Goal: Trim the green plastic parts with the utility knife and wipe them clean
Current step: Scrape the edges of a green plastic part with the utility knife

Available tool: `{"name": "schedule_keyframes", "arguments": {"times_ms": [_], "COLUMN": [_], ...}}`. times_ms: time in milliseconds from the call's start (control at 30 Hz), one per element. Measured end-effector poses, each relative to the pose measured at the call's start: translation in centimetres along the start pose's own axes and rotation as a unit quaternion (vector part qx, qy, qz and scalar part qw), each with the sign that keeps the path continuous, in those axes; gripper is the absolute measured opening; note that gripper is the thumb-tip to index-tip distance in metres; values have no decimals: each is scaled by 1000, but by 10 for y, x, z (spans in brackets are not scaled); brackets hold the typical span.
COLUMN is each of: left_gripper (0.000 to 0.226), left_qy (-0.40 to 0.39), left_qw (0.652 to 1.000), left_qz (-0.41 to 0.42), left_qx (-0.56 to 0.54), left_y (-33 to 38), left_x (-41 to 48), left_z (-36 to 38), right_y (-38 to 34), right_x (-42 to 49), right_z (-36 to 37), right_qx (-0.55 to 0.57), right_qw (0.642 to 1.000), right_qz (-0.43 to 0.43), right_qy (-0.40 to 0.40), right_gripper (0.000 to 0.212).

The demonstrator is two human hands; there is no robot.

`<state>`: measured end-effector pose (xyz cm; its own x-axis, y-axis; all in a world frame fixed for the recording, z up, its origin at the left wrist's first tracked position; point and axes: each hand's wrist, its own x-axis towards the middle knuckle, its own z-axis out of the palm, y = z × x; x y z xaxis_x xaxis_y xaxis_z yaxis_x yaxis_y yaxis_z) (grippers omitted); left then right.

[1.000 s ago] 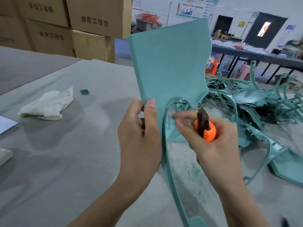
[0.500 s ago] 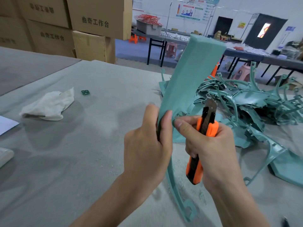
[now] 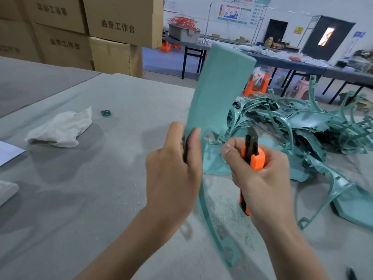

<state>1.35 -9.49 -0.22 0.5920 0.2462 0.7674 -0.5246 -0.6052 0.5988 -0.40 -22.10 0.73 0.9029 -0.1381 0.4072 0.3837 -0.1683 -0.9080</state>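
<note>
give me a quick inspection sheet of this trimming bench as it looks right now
surface: grey felt table, pale shavings strewn below the hands
job's things: green part held upright; utility knife, blade out; pile of green parts at right; white cloth at left
clutter: small green chip beside the cloth; paper sheet at the left edge
hands: left hand grips the green part low down; right hand grips the utility knife
cables: nothing seen
surroundings: cardboard boxes stacked behind; dark tables and an orange stool beyond
</note>
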Motion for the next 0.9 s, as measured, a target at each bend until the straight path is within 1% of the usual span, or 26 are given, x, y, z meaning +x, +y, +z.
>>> {"name": "schedule_keyframes", "arguments": {"times_ms": [100,200,267,300,400,500,600,733,900], "left_gripper": [44,42,39,38,37,38,37,35,37], "left_qy": [-3,-12,-16,-16,-6,-13,-29,-56,-67], "left_qw": [997,974,958,955,955,955,940,912,904], "left_qz": [-68,-176,-215,-222,-217,-212,-232,-263,-270], "left_qx": [-44,-144,-189,-198,-205,-208,-247,-309,-326], "left_y": [-1,-5,-7,-7,-3,0,3,7,7], "left_x": [5,6,6,6,6,5,4,2,3], "left_z": [-2,0,1,1,-1,-2,-1,-1,0], "right_y": [1,0,0,0,1,2,2,2,1], "right_x": [3,5,3,1,-2,-3,-3,-2,-2], "right_z": [-3,-2,-1,1,6,8,8,7,8], "right_qx": [-86,-145,-183,-201,-270,-302,-323,-339,-347], "right_qw": [993,983,974,969,953,943,935,930,928], "right_qz": [3,-27,-61,-76,-100,-118,-138,-139,-138], "right_qy": [-79,-110,-122,-123,-99,-68,-40,-18,-4], "right_gripper": [42,57,73,76,63,50,39,36,39]}}
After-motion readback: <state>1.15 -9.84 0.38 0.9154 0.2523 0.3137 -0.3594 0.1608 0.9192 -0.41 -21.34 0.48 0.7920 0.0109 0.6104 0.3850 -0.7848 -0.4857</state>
